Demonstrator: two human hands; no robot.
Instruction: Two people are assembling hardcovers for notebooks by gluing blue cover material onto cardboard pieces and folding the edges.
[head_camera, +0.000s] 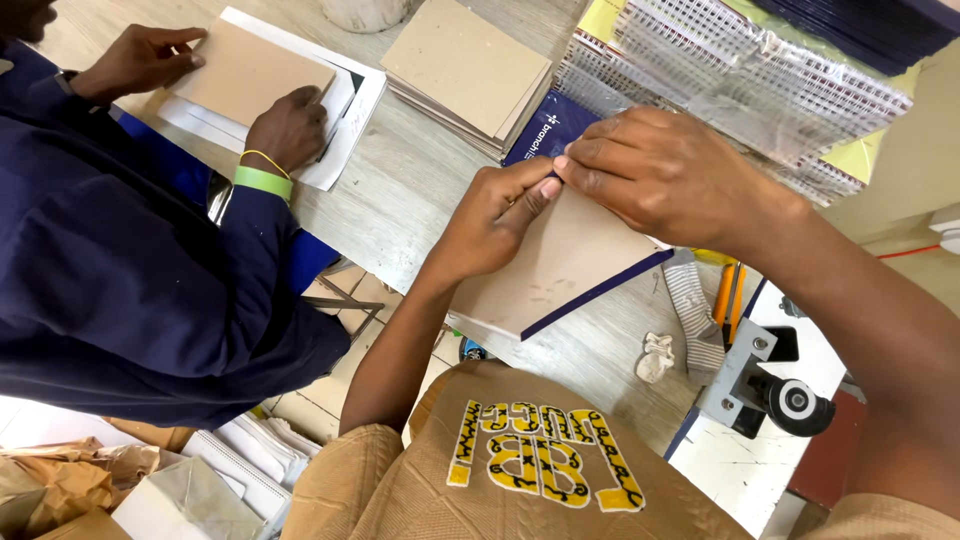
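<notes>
You are pinching the pad's (560, 265) top edge with your left hand (495, 220) and right hand (660, 175), squaring its sheets; next, I judge, keep both hands steady.

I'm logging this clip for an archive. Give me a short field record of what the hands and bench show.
left hand: pinching the top edge of a stack of pages
right hand: pressing the same edge
stack: brown board on top, dark blue cover beneath
bench: pale wood, holds a pile of boards and wire bindings
co-worker's hands: on another board
</notes>
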